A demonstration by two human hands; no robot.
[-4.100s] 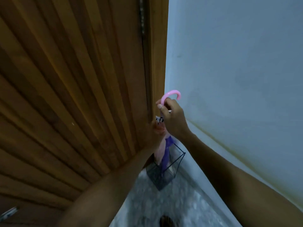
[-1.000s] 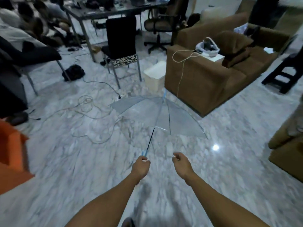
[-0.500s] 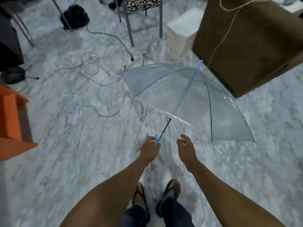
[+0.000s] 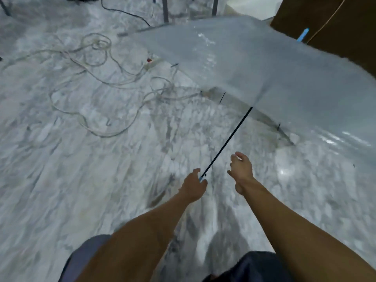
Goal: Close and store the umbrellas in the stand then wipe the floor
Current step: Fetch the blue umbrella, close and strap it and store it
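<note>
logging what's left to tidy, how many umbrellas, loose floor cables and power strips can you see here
umbrellas: 1, the clear umbrella, open, left hand on its handle
loose floor cables: cannot count, white tangle plus a black cable
power strips: 1
total: cannot give

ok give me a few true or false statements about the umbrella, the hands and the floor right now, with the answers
1. The clear umbrella is open. True.
2. The left hand grips the umbrella's handle end. True.
3. The right hand is wrapped round the black shaft. False: it is beside the shaft with fingers spread, holding nothing.
4. Loose white cables lie on the marble floor to the left of the umbrella. True.
5. The umbrella stands in a stand. False: no stand is in view; the person holds it out over the floor.
6. The canopy is pink. False: it is see-through, with a blue tip.
</note>
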